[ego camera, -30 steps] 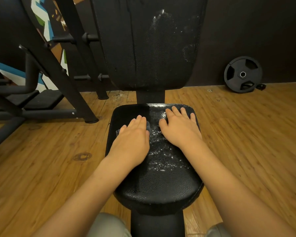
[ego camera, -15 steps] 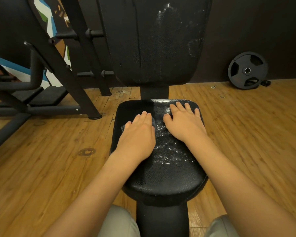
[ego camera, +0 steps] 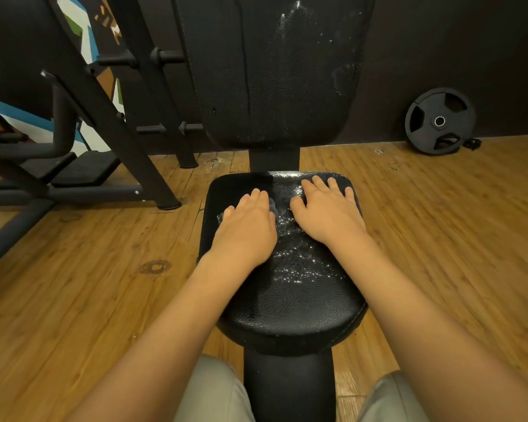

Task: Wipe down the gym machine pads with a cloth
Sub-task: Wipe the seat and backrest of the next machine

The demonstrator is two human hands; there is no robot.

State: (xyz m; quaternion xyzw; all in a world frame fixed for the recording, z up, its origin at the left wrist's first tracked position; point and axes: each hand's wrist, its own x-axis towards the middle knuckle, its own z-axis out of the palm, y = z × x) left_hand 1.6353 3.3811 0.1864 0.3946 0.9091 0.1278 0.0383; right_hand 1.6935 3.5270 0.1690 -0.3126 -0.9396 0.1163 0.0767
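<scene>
**Seat pad, mid-wipe**

Both grips lie flat, fingers straight. The left grip (ego camera: 246, 236) presses the cloth (ego camera: 273, 207) onto the seat pad (ego camera: 290, 306), and the right grip (ego camera: 328, 214) braces beside it. Best to run firm, overlapping strokes through the glistening speckles (ego camera: 293, 257) between them.

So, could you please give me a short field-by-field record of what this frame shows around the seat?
left hand: flat, fingers straight, pressing the cloth onto the left half of the seat pad
cloth: grey, mostly hidden under that hand
right hand: flat on the right half of the seat pad
seat pad: black, glistening droplets down its middle
back pad: upright, whitish streaks on its right side
weight plate: on edge against the wall, far right
</scene>
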